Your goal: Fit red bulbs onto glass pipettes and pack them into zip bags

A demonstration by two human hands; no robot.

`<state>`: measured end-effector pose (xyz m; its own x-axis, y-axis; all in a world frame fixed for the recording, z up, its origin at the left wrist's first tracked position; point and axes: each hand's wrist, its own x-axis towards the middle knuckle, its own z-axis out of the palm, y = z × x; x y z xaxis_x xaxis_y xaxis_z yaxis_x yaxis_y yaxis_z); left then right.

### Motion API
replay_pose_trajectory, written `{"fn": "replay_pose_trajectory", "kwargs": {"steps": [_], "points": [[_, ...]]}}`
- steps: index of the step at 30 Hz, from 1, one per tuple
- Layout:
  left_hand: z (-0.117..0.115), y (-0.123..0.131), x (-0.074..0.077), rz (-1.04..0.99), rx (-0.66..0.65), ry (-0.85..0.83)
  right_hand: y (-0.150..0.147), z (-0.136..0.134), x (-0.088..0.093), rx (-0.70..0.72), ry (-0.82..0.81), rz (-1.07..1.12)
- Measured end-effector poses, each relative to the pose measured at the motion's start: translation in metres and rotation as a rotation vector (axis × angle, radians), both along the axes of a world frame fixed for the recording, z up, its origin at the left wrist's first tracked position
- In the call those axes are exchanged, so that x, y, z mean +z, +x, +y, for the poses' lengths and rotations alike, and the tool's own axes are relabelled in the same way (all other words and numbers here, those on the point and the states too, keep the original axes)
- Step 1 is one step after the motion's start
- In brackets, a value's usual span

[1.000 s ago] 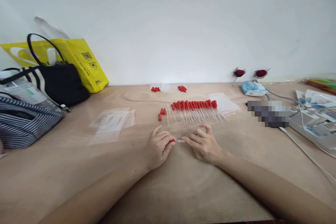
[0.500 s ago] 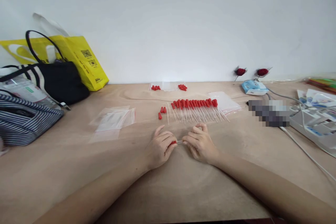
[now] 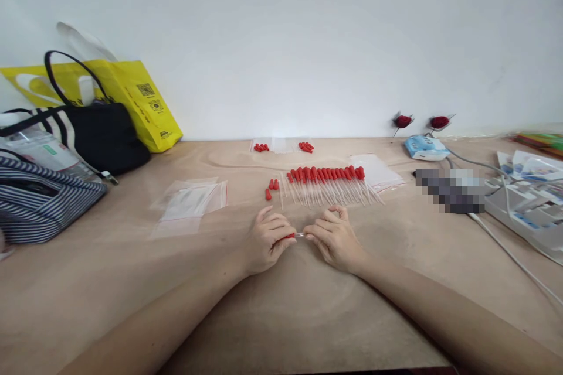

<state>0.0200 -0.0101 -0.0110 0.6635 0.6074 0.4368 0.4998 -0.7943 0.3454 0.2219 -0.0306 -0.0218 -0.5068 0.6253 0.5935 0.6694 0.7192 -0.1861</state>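
Note:
My left hand [image 3: 271, 241] pinches a red rubber dropper bulb [image 3: 290, 236], most of it hidden by the fingers. A clear thin dropper tube [image 3: 299, 235] runs from the bulb's end to my right hand [image 3: 333, 240], whose fingers are closed on it. How far the tube sits in the bulb I cannot tell. Beyond my hands lies a row of droppers with red bulbs [image 3: 325, 174], their clear tubes pointing toward me. Several bare tubes [image 3: 282, 190] lie at the row's left end, beside three loose red bulbs [image 3: 268, 194].
Clear zip bags [image 3: 185, 205] lie to the left. Other bags with red bulbs [image 3: 261, 147] rest by the wall, and another bag [image 3: 378, 171] sits behind the row. A striped pouch [image 3: 48, 199], black bag [image 3: 114, 135] and yellow bag [image 3: 149, 105] stand left. Cables and a power strip [image 3: 523, 205] are right.
My left hand has shifted very slightly up and to the left with the bulb. The right hand has barely moved, and both keep their grip.

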Motion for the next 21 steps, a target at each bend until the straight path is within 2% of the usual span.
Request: {"fn": "replay_pose_trajectory", "kwargs": {"steps": [4,13,16,19,21], "points": [[-0.001,0.001,-0.001,0.017,-0.019,-0.002,0.001,0.001,0.000,-0.007,0.034,-0.003],[0.010,-0.005,0.000,0.003,0.105,0.084,0.004,0.000,0.008,-0.096,0.013,-0.113],[0.017,-0.011,0.003,-0.047,0.248,0.111,0.001,0.007,0.008,-0.166,-0.056,-0.106],[0.028,-0.020,0.002,-0.132,0.452,0.118,-0.008,0.026,0.009,-0.363,-0.167,0.000],[0.037,-0.026,-0.001,-0.149,0.541,0.102,-0.018,0.041,0.011,-0.487,-0.233,0.066]]}}
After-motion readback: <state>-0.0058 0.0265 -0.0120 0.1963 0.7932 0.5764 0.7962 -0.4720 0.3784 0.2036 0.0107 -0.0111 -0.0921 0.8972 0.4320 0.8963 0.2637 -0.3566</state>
